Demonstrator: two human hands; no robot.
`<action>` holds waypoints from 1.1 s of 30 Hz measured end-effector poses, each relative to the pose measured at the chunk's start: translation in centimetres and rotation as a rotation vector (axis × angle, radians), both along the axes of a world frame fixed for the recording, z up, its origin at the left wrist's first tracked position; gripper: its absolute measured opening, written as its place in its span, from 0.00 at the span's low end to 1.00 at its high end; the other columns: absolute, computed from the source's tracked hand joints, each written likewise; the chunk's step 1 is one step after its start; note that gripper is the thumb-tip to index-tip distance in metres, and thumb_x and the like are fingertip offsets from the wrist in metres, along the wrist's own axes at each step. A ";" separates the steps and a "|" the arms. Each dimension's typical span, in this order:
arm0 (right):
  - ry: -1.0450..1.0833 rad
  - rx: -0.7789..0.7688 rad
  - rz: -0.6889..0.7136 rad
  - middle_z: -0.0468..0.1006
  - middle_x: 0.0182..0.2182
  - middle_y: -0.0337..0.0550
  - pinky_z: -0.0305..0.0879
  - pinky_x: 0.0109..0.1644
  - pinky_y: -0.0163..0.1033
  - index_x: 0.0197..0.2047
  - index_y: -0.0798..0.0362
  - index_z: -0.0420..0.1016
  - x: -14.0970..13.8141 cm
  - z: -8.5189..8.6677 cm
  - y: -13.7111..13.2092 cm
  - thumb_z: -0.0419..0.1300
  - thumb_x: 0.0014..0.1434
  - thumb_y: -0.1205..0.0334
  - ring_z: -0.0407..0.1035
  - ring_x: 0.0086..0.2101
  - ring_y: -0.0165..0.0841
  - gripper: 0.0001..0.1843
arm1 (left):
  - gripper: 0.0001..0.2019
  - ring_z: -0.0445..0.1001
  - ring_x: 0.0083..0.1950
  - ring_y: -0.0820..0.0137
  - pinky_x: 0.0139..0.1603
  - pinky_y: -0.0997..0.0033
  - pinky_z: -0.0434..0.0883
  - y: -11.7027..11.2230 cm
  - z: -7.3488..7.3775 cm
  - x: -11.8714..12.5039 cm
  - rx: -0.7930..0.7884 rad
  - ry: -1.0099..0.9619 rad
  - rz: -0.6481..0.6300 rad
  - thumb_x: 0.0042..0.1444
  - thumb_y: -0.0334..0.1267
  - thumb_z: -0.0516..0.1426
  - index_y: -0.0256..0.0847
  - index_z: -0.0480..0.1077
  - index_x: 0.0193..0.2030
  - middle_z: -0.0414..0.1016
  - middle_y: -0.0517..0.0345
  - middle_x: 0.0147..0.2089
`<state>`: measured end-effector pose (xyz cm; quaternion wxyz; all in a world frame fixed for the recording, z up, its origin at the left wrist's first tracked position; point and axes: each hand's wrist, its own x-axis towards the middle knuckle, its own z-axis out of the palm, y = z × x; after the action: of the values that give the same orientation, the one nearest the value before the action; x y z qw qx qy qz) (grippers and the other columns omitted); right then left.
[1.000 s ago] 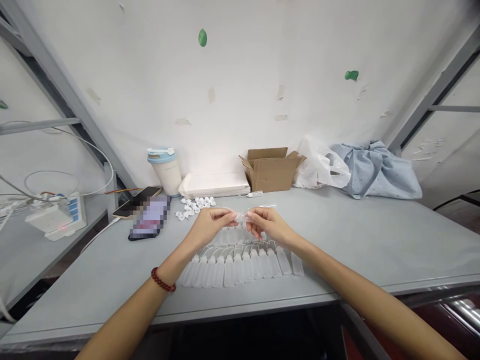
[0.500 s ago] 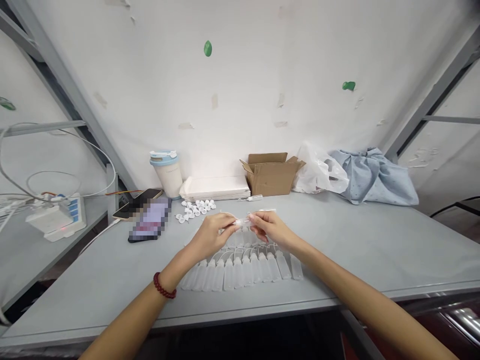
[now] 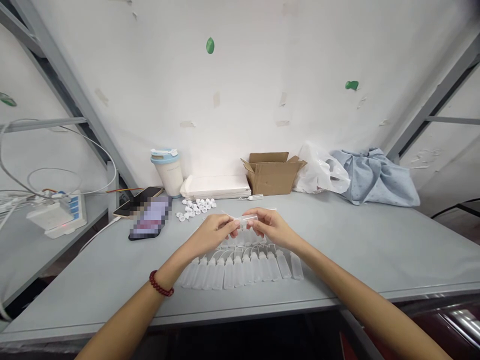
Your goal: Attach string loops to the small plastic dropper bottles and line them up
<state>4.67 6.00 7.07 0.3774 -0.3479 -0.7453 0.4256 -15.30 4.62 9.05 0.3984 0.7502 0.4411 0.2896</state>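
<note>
Both my hands meet above the middle of the grey table [image 3: 356,245]. My right hand [image 3: 272,227] grips a small clear plastic bottle [image 3: 248,219] held sideways. My left hand [image 3: 212,234] pinches the bottle's white cap end. Below them lies a row of several small clear squeeze bottles [image 3: 240,265] side by side on the table. A heap of several small white caps [image 3: 197,206] lies farther back on the left. A red bead bracelet [image 3: 160,285] is on my left wrist.
Against the wall stand a white cup with a blue lid [image 3: 168,171], a stack of white trays [image 3: 215,186], an open cardboard box [image 3: 272,172], a white plastic bag [image 3: 318,170] and blue cloth [image 3: 375,175]. Phones [image 3: 148,210] lie at the left. A power strip [image 3: 56,215] sits on a side shelf.
My hands stay together on the small bottle, with the fingers shifting slightly on its cap end. The view has tilted a little.
</note>
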 end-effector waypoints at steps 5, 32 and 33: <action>-0.126 0.578 -0.079 0.72 0.33 0.47 0.63 0.32 0.36 0.46 0.54 0.70 0.0 -0.8 0.2 0.51 0.62 0.57 0.65 0.30 0.31 0.14 | 0.16 0.70 0.26 0.72 0.28 0.72 0.67 0.5 0.1 -0.2 -0.251 -0.214 0.003 0.56 0.45 0.53 0.34 0.72 0.28 0.71 0.57 0.24; 0.013 0.045 -0.074 0.67 0.25 0.39 0.55 0.27 0.34 0.41 0.54 0.72 0.0 0.1 -0.4 0.54 0.57 0.51 0.57 0.24 0.27 0.17 | 0.20 0.70 0.29 0.72 0.32 0.75 0.64 -0.4 0.2 0.0 0.264 0.177 -0.062 0.63 0.44 0.45 0.37 0.70 0.26 0.74 0.58 0.28; 0.007 0.058 -0.078 0.67 0.24 0.38 0.55 0.27 0.34 0.41 0.54 0.72 -0.1 0.1 -0.5 0.54 0.57 0.51 0.57 0.24 0.28 0.16 | 0.20 0.71 0.29 0.72 0.32 0.75 0.64 -0.5 0.2 0.0 0.225 0.157 -0.056 0.62 0.44 0.45 0.37 0.70 0.26 0.74 0.57 0.28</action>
<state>4.61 5.52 7.21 0.4062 -0.3641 -0.7418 0.3900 -15.33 4.14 9.27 0.2841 0.8224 0.4147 0.2666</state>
